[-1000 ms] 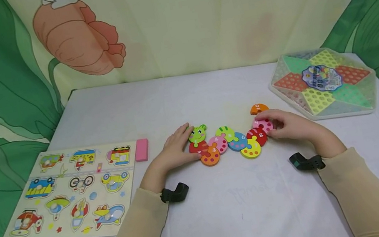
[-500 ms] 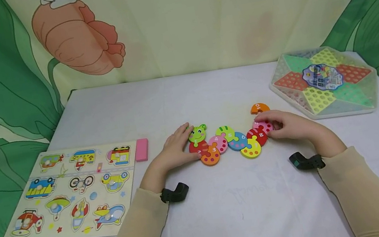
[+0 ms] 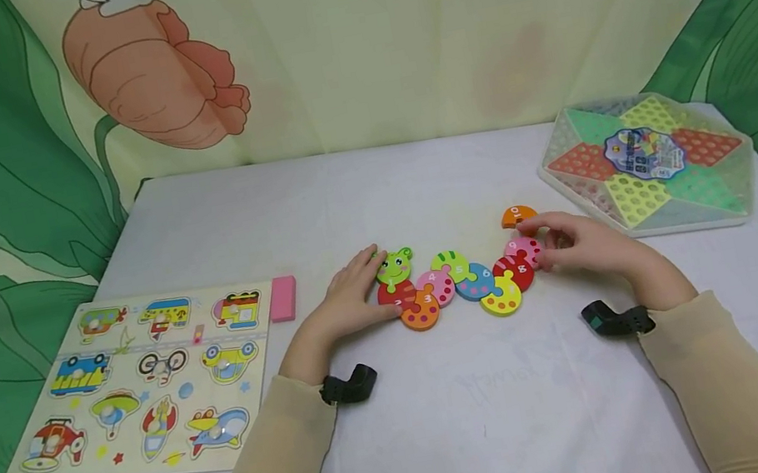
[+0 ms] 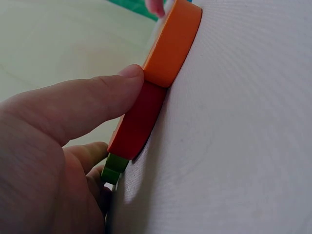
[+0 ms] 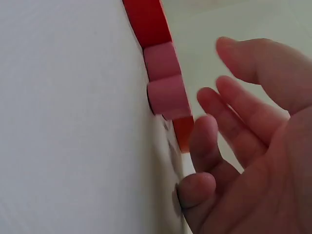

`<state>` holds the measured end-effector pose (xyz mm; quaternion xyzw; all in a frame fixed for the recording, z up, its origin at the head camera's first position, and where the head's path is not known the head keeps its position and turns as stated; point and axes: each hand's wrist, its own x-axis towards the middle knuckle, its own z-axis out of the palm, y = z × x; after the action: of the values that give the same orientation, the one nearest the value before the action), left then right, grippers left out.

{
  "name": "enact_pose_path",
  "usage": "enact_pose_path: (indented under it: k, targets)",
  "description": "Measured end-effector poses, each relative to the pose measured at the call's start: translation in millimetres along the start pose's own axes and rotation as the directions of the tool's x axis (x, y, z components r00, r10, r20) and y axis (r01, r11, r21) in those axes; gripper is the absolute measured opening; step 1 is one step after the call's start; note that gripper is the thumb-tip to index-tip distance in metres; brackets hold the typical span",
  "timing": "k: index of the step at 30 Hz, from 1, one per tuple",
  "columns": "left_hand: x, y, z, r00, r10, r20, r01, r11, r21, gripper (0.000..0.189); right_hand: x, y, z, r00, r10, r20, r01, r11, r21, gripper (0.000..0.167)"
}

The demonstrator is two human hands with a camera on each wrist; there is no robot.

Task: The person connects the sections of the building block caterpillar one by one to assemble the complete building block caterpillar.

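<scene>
A caterpillar puzzle of numbered round pieces lies in a wavy row mid-table. At its left end is the green smiling head (image 3: 396,269), with a red piece (image 4: 141,119) and an orange piece (image 4: 174,44) following. My left hand (image 3: 341,302) rests along this end, thumb on the red piece, other fingers fairly straight around the head. At the right end a pink piece (image 3: 520,247) joins the red piece marked 8 (image 3: 519,277). Beside it my right hand (image 3: 586,246) is loosely bent, fingers and thumb apart, holding nothing. Behind the pink piece lies an orange piece marked 10 (image 3: 517,215).
A vehicle peg-puzzle board (image 3: 139,389) lies on the left, with a pink block (image 3: 283,298) at its far right corner. At the back right sits a clear hexagonal Chinese checkers box (image 3: 656,213). A printed curtain (image 3: 378,59) hangs behind the white-covered table.
The right hand has loosened from the pink end piece and shifted slightly right and up. The left hand and the rest of the caterpillar stay in place.
</scene>
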<state>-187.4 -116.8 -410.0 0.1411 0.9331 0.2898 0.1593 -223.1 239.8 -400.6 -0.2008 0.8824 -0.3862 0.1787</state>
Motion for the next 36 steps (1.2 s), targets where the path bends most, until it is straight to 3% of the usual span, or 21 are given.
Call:
enact_pose_path:
  k: [4,8,15,23,28,36]
  targets:
    - [0.5,-0.3,0.5,1.0,-0.005,0.004,0.005,1.0,0.005,0.087,-0.2,0.5,-3.4,0.998,-0.017,-0.052,0.017,1.0,-0.004,0.05]
    - [0.1,-1.2,-0.2,1.0,-0.006,-0.001,0.006,1.0,0.006,0.087,3.4,-1.1,-5.4,0.998,-0.014,-0.056,0.011,0.999,-0.041,0.054]
    - [-0.6,-2.5,-1.0,1.0,-0.011,-0.003,0.011,1.0,0.004,0.087,18.4,-5.7,-8.2,0.999,0.008,-0.046,-0.013,0.995,-0.104,0.051]
    - [1.0,-0.2,-0.4,1.0,0.001,0.006,-0.001,1.0,0.014,0.087,26.8,-2.0,-14.9,1.0,0.008,0.027,-0.007,0.999,-0.036,0.044]
    - [1.3,1.1,-0.5,1.0,-0.001,0.003,0.001,1.0,0.016,0.087,25.8,-0.8,-18.6,0.997,-0.003,0.074,0.007,0.999,-0.044,0.044]
    - [1.5,0.4,1.0,1.0,-0.013,-0.005,0.013,1.0,0.013,0.086,25.3,-1.6,-17.7,0.999,0.013,0.047,-0.01,0.998,-0.06,0.044]
